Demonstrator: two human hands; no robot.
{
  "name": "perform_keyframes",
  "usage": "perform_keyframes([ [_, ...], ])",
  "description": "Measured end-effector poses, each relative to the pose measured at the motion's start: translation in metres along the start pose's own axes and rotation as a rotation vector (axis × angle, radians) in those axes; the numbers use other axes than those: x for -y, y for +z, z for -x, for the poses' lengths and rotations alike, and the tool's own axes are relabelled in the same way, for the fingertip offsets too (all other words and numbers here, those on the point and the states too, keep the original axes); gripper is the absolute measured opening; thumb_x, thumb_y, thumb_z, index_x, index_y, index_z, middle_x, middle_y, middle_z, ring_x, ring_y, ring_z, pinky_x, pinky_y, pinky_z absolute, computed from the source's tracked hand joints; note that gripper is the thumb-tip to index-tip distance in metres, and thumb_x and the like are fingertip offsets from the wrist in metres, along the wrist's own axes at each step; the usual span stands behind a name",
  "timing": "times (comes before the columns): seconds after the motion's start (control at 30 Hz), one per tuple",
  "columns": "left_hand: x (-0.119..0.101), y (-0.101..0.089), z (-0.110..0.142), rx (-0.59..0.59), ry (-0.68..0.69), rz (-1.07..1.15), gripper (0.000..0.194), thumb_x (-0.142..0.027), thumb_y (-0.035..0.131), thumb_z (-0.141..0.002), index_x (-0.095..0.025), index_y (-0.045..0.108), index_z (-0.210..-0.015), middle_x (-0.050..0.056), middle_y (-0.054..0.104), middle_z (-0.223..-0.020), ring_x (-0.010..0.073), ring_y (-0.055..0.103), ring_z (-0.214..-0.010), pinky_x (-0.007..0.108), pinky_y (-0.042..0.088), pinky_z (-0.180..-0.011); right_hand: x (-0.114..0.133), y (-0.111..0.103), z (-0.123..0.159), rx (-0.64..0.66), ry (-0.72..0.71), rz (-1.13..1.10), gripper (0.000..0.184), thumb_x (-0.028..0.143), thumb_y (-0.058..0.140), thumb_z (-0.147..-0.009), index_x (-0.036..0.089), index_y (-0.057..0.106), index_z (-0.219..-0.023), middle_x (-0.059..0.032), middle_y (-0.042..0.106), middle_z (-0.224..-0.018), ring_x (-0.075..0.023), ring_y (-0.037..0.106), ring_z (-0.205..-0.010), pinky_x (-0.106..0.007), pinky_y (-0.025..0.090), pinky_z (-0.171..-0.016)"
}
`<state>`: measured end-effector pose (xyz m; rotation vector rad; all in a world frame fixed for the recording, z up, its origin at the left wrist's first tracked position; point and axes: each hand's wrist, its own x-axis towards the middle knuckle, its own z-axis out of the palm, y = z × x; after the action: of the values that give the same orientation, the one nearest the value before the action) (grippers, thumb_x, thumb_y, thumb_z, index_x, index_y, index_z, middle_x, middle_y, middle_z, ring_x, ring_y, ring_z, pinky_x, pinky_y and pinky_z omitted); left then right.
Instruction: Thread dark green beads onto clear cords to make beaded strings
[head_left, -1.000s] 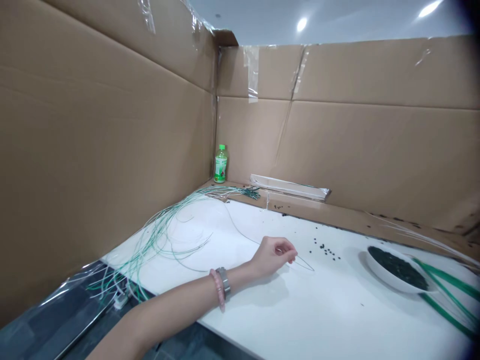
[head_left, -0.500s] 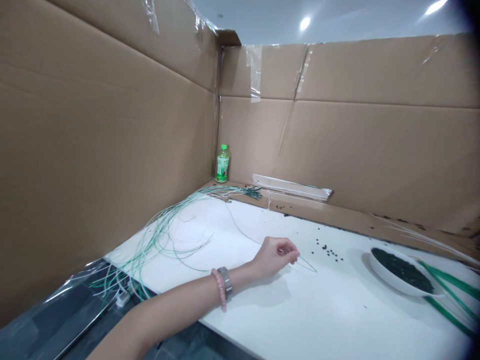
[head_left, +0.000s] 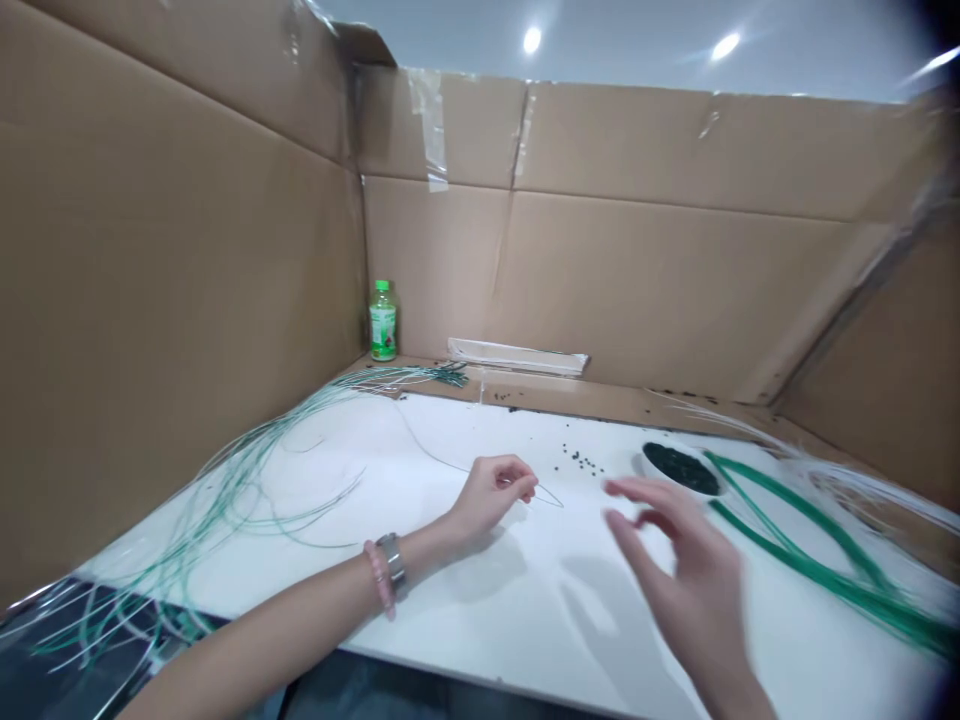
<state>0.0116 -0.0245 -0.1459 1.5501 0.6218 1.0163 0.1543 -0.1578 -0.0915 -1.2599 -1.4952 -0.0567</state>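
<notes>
My left hand is pinched shut on a thin wire, whose narrow loop sticks out past the fingertips and whose other end curves back across the table. My right hand hangs blurred above the white table, fingers apart, holding nothing. Its nearest neighbour is a white bowl of dark beads at the far right. Several loose dark beads lie between my hands, further back.
A bundle of green-and-white wires spreads across the left of the table and over its edge. Green strips lie at the right. Cardboard walls surround the table, with a green-capped bottle and a flat white packet at the back.
My right hand has come into view, open, over the table's right side. The whole scene has shifted left in view. My left hand still pinches the wire.
</notes>
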Motion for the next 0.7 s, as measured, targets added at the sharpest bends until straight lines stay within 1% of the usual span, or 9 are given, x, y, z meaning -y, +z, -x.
perform_keyframes([
  [0.07, -0.003, 0.006, 0.002, 0.020, 0.003, 0.011, 0.017, -0.027, 0.061, -0.075, -0.011, 0.061, -0.071, 0.002, 0.059, -0.062, 0.0110, 0.055, -0.060, 0.023, 0.045, -0.062, -0.015, 0.018, -0.014, 0.129, 0.016, 0.014, 0.012, 0.029, 0.062, -0.079, 0.023, 0.065, -0.090, -0.0056, 0.067, -0.091, -0.0205, 0.058, -0.087, -0.030, 0.049, -0.064],
  [0.1, -0.004, 0.008, 0.003, 0.033, 0.006, 0.014, 0.017, -0.028, 0.062, -0.075, -0.011, 0.061, -0.071, 0.002, 0.059, -0.063, 0.0112, 0.056, -0.060, 0.023, 0.046, -0.063, -0.021, 0.025, -0.018, 0.205, 0.034, 0.004, 0.012, 0.028, 0.060, -0.080, 0.022, 0.065, -0.090, -0.0058, 0.067, -0.091, -0.0208, 0.059, -0.088, -0.031, 0.049, -0.067],
  [0.13, -0.005, 0.011, 0.004, 0.043, 0.009, 0.015, 0.018, -0.028, 0.062, -0.076, -0.011, 0.061, -0.071, 0.002, 0.059, -0.064, 0.0113, 0.056, -0.061, 0.023, 0.046, -0.063, -0.026, 0.031, -0.021, 0.266, 0.051, -0.008, 0.009, 0.026, 0.059, -0.081, 0.022, 0.065, -0.086, -0.0054, 0.068, -0.088, -0.0202, 0.060, -0.085, -0.032, 0.049, -0.068],
  [0.17, -0.006, 0.013, 0.005, 0.049, 0.013, 0.015, 0.018, -0.028, 0.062, -0.076, -0.011, 0.061, -0.071, 0.003, 0.060, -0.064, 0.0114, 0.056, -0.062, 0.023, 0.046, -0.063, -0.030, 0.034, -0.022, 0.290, 0.074, -0.018, 0.009, 0.025, 0.057, -0.082, 0.021, 0.065, -0.084, -0.0051, 0.068, -0.086, -0.0198, 0.060, -0.083, -0.032, 0.049, -0.069],
  [0.27, -0.009, 0.018, 0.005, 0.047, 0.017, 0.008, 0.019, -0.029, 0.062, -0.077, -0.012, 0.061, -0.069, 0.002, 0.058, -0.064, 0.0112, 0.055, -0.062, 0.023, 0.046, -0.063, -0.037, 0.035, -0.019, 0.266, 0.147, -0.031, 0.009, 0.024, 0.056, -0.081, 0.020, 0.064, -0.080, -0.0046, 0.068, -0.083, -0.0191, 0.062, -0.081, -0.032, 0.048, -0.068],
  [0.47, -0.014, 0.033, -0.003, 0.055, 0.038, 0.024, 0.020, -0.031, 0.060, -0.079, -0.013, 0.060, -0.070, 0.001, 0.059, -0.064, 0.0112, 0.056, -0.062, 0.023, 0.047, -0.064, -0.048, 0.021, -0.016, 0.265, 0.281, -0.124, 0.014, 0.027, 0.056, -0.081, 0.019, 0.065, -0.074, -0.0030, 0.068, -0.075, -0.0170, 0.063, -0.072, -0.030, 0.050, -0.068],
  [0.7, -0.009, 0.051, -0.013, 0.101, 0.018, 0.054, 0.021, -0.031, 0.062, -0.078, -0.012, 0.059, -0.069, 0.002, 0.060, -0.064, 0.0110, 0.057, -0.062, 0.024, 0.047, -0.064, -0.061, 0.015, -0.013, 0.167, 0.404, -0.259, 0.015, 0.030, 0.059, -0.078, 0.017, 0.063, -0.071, -0.0044, 0.066, -0.072, -0.0169, 0.063, -0.071, -0.028, 0.051, -0.066],
])
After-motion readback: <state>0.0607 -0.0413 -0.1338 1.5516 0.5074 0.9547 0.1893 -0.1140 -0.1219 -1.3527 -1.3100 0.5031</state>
